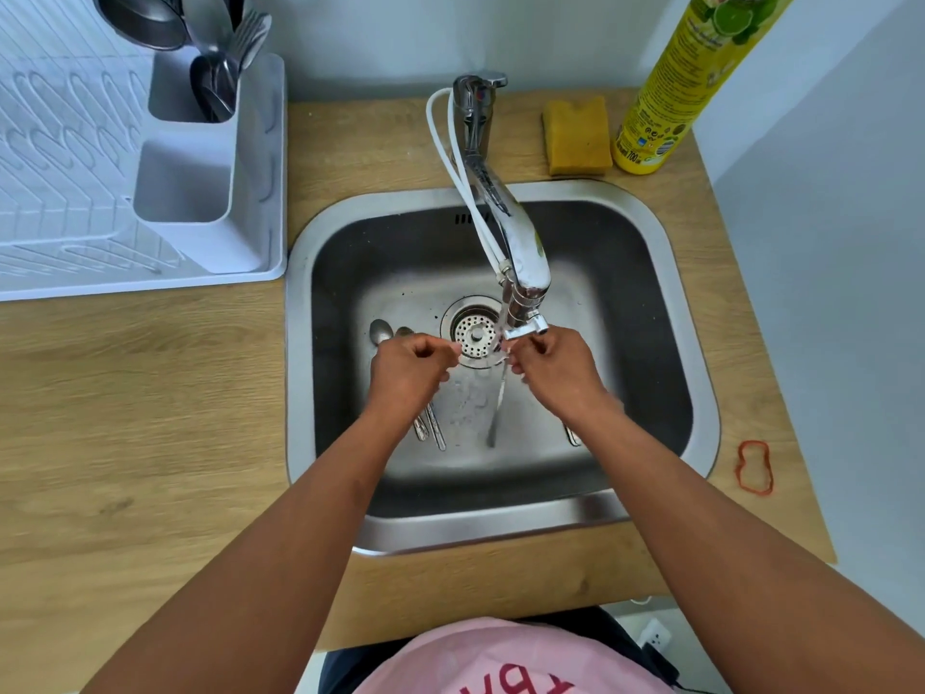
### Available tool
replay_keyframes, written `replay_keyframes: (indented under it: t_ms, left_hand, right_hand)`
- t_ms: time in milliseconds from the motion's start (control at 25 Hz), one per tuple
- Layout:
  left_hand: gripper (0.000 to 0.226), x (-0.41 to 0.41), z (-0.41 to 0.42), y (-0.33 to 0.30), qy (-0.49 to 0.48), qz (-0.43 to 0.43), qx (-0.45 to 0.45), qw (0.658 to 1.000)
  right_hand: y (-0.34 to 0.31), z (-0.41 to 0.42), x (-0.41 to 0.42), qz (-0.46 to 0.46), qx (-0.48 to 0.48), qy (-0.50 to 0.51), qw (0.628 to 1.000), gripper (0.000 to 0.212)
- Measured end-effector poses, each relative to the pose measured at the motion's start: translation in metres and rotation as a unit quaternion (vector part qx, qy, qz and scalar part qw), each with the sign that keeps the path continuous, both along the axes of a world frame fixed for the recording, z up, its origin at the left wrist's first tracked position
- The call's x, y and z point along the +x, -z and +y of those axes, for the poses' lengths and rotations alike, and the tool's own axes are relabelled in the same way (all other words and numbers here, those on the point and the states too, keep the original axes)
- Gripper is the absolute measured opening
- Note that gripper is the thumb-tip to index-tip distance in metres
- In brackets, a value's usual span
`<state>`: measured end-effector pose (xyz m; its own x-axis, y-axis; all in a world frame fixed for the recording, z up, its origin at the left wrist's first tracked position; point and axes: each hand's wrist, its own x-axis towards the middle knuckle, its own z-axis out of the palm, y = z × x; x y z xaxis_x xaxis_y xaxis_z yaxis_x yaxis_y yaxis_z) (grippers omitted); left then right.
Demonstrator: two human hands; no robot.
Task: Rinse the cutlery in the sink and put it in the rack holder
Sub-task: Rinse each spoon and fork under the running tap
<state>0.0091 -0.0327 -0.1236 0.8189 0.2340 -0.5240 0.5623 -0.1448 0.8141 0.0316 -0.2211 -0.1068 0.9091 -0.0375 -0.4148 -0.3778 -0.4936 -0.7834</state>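
A pale wood counter (125,418) runs across the view, backed by a plain light wall (375,37) at the far side and another wall down the right. A steel sink (665,252) is set into the counter, its drain strainer (474,335) in the middle of the basin. The tap (505,217) rises from the far edge and reaches out over the basin, with a thin white hose beside it and water running from its spout. Both hands are under the stream near the drain: the left hand (408,375) is curled with fingertips pinched, and the right hand (553,373) is closed on a piece of cutlery (499,408) whose handle points toward the near side; whether the left fingers also touch it cannot be told. More spoons (381,333) lie on the basin floor on the left, partly under the left hand, and another handle shows below the right wrist. On the far left stands a white dish rack (60,192) with a two-compartment holder (200,192); the far compartment has spoons and forks, the near one is bare. A yellow sponge (578,135) and a yellow soap bottle (670,92) sit far right, and a red rubber band (755,467) lies on the counter right of the sink.
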Motion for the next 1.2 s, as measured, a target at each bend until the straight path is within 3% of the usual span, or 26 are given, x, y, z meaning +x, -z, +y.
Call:
replay_keyframes:
  t_ms: [120, 200, 280, 400, 680, 920, 1080, 1200]
  left_hand:
    - [0.013, -0.003, 0.006, 0.023, 0.059, 0.095, 0.161, 0.981]
    - [0.029, -0.005, 0.005, 0.033, 0.103, 0.146, 0.271, 0.946]
    - [0.040, -0.007, 0.001, 0.037, 0.117, 0.163, 0.329, 0.923]
    - [0.040, -0.006, -0.003, 0.042, 0.126, 0.157, 0.363, 0.910]
    - [0.031, -0.007, -0.001, 0.041, 0.070, 0.192, 0.308, 0.929]
    - [0.028, -0.010, -0.004, 0.031, 0.080, 0.205, 0.212, 0.952]
    - [0.029, -0.017, -0.012, 0.022, 0.096, 0.172, 0.197, 0.960]
    - [0.028, -0.018, -0.016, 0.018, 0.086, 0.109, 0.110, 0.984]
  right_hand:
    - [0.010, -0.025, 0.017, 0.002, -0.095, -0.032, 0.995, 0.028]
    - [0.019, -0.037, 0.025, 0.003, -0.145, -0.030, 0.989, 0.028]
    - [0.029, -0.043, 0.028, 0.006, -0.173, -0.014, 0.985, 0.024]
    - [0.046, -0.049, 0.026, 0.029, -0.190, 0.029, 0.981, 0.023]
    - [0.064, -0.059, 0.014, 0.058, -0.204, 0.076, 0.974, 0.015]
    - [0.046, -0.031, 0.003, -0.035, -0.200, 0.033, 0.979, 0.007]
    - [0.040, 0.016, -0.009, 0.016, -0.041, -0.022, 0.999, 0.007]
    - [0.039, 0.042, -0.014, 0.083, 0.070, 0.002, 0.994, 0.005]
